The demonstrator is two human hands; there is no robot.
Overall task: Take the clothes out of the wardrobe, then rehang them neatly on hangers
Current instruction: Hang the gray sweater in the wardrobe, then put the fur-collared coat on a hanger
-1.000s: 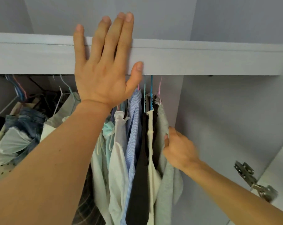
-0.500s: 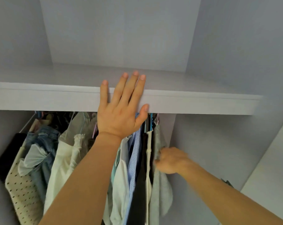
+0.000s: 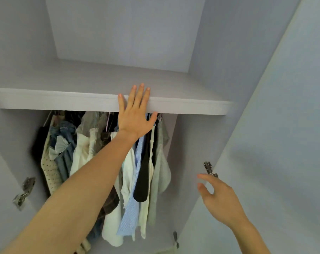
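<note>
left hand [image 3: 135,117] flat on the shelf [image 3: 63,101] edge, right hand [image 3: 222,200] free beside the hanging clothes [image 3: 82,162]

the left hand presses straight fingers against the shelf's front edge, gripping nothing. the right hand, at 4 o'clock from it, is in the air with fingers loosely spread and empty, just below a door hinge [image 3: 209,168]. the clothes hang packed under the shelf, from 6 to 8 o'clock of the left hand: grey top [image 3: 162,171], black piece [image 3: 143,180], blue striped shirt [image 3: 130,213], white tops [image 3: 129,171], ruffled denim [image 3: 67,131], cream dotted piece [image 3: 50,171].
</note>
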